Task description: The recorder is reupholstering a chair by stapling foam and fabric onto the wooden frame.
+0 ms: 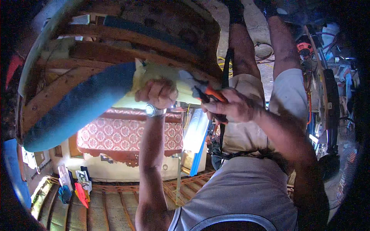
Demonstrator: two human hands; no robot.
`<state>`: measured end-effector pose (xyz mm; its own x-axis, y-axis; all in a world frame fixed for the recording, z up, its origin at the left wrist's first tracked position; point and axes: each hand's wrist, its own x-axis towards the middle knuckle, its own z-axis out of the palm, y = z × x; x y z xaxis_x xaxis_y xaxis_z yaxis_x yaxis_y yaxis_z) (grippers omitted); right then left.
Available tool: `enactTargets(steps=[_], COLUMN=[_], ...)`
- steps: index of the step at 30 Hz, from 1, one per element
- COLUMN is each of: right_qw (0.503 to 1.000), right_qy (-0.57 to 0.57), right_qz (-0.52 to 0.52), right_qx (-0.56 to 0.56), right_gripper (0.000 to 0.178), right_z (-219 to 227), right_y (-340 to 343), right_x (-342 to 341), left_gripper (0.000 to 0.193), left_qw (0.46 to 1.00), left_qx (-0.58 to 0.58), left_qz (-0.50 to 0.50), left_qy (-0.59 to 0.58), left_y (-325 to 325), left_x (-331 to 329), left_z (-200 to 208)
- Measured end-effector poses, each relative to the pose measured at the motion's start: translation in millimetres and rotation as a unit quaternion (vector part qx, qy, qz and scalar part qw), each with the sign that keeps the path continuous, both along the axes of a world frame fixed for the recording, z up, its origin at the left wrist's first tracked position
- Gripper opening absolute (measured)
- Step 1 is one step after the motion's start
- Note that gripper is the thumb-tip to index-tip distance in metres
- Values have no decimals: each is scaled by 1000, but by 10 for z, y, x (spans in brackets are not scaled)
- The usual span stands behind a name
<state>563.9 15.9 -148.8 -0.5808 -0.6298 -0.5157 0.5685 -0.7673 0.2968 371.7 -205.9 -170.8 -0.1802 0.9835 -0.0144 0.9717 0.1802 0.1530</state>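
- Left hand is resting, curled, on cream padding; whether it is pinching cannot be told.
- Right hand is gripping a black-and-orange tool.
- Padding is lying beside blue cover, along wooden frame; likely soft, light, best held by its edge.

On my feed: brown wooden frame, slatted, carries a long teal padded piece along one side, pale-yellow padding next to it. I also get grey floor, yellow cord and thin dark loop on it.
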Motion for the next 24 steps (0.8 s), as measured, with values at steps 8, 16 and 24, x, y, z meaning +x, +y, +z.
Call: enactTargets(steps=[8, 16, 24], right_qw=[685, 600, 610], right_qy=[192, 226, 347], right_qz=[306, 349, 351], right_qx=[632, 684, 619], right_gripper=[40, 40, 33], right_z=[-203, -261, -338], right_y=[-366, -439, -165], right_x=[-35, -174, -327], left_gripper=[15, 10, 22], left_qw=[1000, 999, 999], left_qx=[26, 33, 48], left_qz=[-12, 1, -18], left_qy=[12, 17, 16], left_y=[74, 15, 3], left_x=[-15, 7, -37], left_z=[-14, -32, -131])
